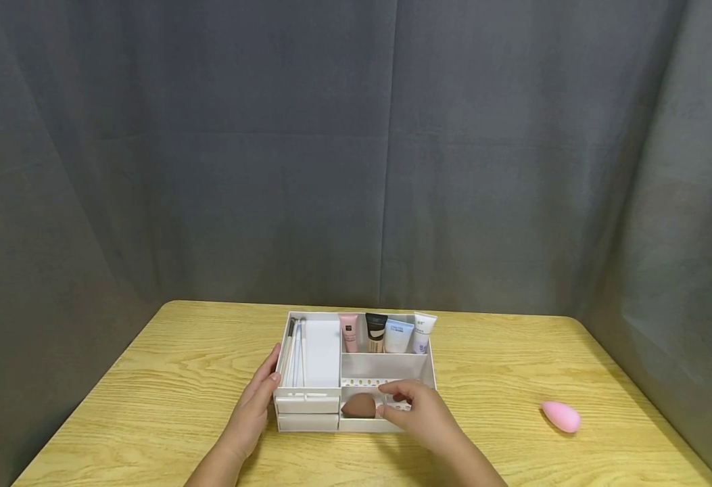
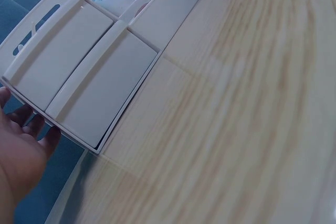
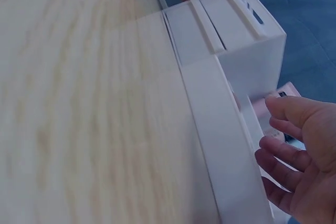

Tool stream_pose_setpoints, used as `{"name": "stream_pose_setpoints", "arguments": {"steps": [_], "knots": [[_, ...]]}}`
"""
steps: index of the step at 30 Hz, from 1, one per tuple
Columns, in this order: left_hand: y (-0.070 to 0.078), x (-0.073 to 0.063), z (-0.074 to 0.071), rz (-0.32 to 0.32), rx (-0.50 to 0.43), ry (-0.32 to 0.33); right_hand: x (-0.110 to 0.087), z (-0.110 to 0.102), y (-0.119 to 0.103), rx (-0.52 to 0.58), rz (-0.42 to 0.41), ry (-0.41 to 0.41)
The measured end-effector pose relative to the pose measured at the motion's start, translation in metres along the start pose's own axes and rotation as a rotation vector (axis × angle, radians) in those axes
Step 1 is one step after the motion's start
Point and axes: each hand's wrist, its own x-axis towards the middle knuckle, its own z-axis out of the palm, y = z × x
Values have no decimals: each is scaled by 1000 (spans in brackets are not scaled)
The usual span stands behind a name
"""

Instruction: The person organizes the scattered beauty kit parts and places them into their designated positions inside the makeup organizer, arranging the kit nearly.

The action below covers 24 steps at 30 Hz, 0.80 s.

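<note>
A white desktop organizer (image 1: 383,366) with compartments and two small drawers (image 3: 197,22) stands on the table. Against its left wall rests my left hand (image 1: 251,407), thumb at the upper edge; the left wrist view shows that hand's fingers (image 2: 51,139) along the side. A brown teardrop makeup sponge (image 1: 358,406) lies in the low front compartment. My right hand (image 1: 424,414) is over that compartment, fingertips just right of the sponge. Seen in the right wrist view, its thumb and fingers (image 3: 281,169) are spread apart with nothing between them.
In the back compartment stand a pink tube (image 1: 349,333), a black-capped tube (image 1: 376,331), a light blue tube (image 1: 399,336) and a white tube (image 1: 422,333). Slim brushes (image 1: 297,352) lie at the left. A pink makeup sponge (image 1: 561,416) lies on the table's right side.
</note>
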Motion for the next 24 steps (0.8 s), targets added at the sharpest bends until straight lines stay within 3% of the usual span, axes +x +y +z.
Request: {"name": "stream_pose_setpoints", "arguments": {"steps": [14,24], "knots": [[0,0,0,-11,-1,1,-11,-36,6,34,86,121],[1,-1,0,0,8,4,-14,-79,20,-17,120,223]]}}
